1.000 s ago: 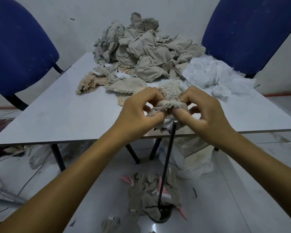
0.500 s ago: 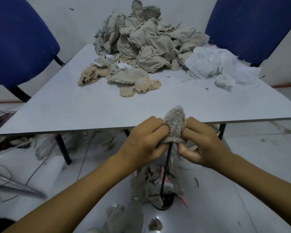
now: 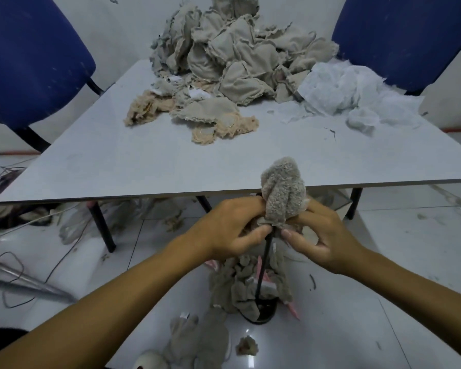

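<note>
I see the fuzzy grey-beige plush fabric cover sitting over the top of the thin black metal rod, just before the near edge of the grey flat table. The left hand at 8 o'clock and the right hand at 4 o'clock pinch its lower hem with curled fingers. A pile of beige cloth pieces lies at 12 o'clock.

**Dim, cool light and a wide-angle bend**

Soft, bluish light falls evenly from above, leaving the table top flat grey, with shadow gathered under its near edge. 1 small glare spot shines on the glossy floor. The table's edges bow, and the 2 blue chairs beyond its far corners stretch outward. The plush skin looks slightly soft and smeared.
</note>
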Available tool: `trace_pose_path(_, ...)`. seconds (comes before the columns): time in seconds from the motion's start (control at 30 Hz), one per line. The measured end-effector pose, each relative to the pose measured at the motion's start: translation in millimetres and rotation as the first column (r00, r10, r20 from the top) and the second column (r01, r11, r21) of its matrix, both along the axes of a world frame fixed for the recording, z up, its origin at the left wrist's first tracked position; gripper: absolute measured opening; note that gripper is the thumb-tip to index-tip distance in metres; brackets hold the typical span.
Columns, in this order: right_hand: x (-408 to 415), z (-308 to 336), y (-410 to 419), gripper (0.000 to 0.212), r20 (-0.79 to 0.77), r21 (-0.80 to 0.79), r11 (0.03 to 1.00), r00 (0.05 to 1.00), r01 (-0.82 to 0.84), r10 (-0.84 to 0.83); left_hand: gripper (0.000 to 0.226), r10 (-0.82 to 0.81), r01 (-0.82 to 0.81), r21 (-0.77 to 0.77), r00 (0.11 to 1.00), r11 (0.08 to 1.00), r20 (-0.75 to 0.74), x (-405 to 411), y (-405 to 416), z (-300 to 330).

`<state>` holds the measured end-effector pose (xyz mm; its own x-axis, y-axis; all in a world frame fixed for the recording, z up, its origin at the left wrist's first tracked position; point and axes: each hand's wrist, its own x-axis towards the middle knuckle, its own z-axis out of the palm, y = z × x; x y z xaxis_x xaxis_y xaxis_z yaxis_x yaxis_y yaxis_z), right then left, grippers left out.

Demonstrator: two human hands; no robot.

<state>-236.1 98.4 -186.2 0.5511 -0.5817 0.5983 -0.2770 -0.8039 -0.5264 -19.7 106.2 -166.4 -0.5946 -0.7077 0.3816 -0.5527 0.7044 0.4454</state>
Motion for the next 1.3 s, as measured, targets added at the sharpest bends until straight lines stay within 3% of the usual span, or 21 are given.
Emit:
trace_pose_path(0.2, -3.2, 63.6, -3.1, 0.020, 0.192, 0.232, 0.971, 0.981, -0.063, 0.017, 0.035, -0.040, 0.014, -0.115, 0.973, 0.993, -0.228, -5.9, -5.8, 58.0)
trace_pose_path(0.27, -4.5, 87.9, -15.5, 0.018, 0.298, 0.399, 0.899, 0.953, -0.182, 0.061, 0.026, -0.007, -0.012, -0.051, 0.935, 0.999, -0.353, -8.0, -12.0, 79.6)
trace_pose_path(0.33, -7.2, 105.4, -29.5, 0.025, 0.409, 0.558, 0.760, 0.908, -0.332, 0.096, 0.009, 0.046, -0.011, 0.080, 0.892, 0.997, -0.450, -10.4, -19.8, 93.5)
trace_pose_path(0.4, -9.5, 112.2, -40.3, 0.030, 0.434, 0.631, 0.658, 0.890, -0.411, 0.140, 0.015, 0.105, 0.016, 0.226, 0.851, 0.974, -0.514, -15.4, -27.4, 96.8)
trace_pose_path(0.47, -10.9, 111.6, -47.7, 0.027, 0.402, 0.667, 0.621, 0.900, -0.412, 0.166, 0.017, 0.154, 0.041, 0.311, 0.804, 0.950, -0.574, -20.9, -35.1, 94.8)
trace_pose_path(0.63, -11.2, 107.5, -57.6, 0.022, 0.319, 0.717, 0.606, 0.935, -0.344, 0.153, 0.017, 0.247, 0.003, 0.376, 0.749, 0.927, -0.615, -21.6, -51.3, 87.6)
trace_pose_path(0.83, 8.4, 96.5, -56.9, 0.013, 0.333, 0.648, 0.730, 0.943, -0.217, -0.015, 0.022, 0.338, 0.063, 0.498, 0.660, 0.865, -0.671, -25.5, -57.7, 78.9)
trace_pose_path(0.93, 16.8, 94.4, -58.1, 0.022, 0.337, 0.606, 0.788, 0.932, -0.106, -0.134, 0.017, 0.359, 0.096, 0.526, 0.627, 0.845, -0.691, -29.1, -58.6, 78.4)
trace_pose_path(1.03, 25.0, 92.8, -58.6, 0.021, 0.325, 0.577, 0.815, 0.900, 0.055, -0.290, 0.017, 0.334, 0.101, 0.521, 0.661, 0.848, -0.672, -33.2, -54.3, 75.5)
trace_pose_path(1.1, 27.5, 91.8, -59.3, 0.018, 0.277, 0.576, 0.801, 0.884, 0.163, -0.378, 0.017, 0.289, 0.073, 0.500, 0.740, 0.863, -0.607, -36.0, -48.2, 72.2)
trace_pose_path(1.3, 34.0, 79.2, -66.4, 0.033, 0.175, 0.698, 0.612, 0.740, 0.372, -0.649, 0.031, 0.278, 0.024, 0.569, 0.855, 0.822, -0.439, -39.6, -44.3, 73.6)
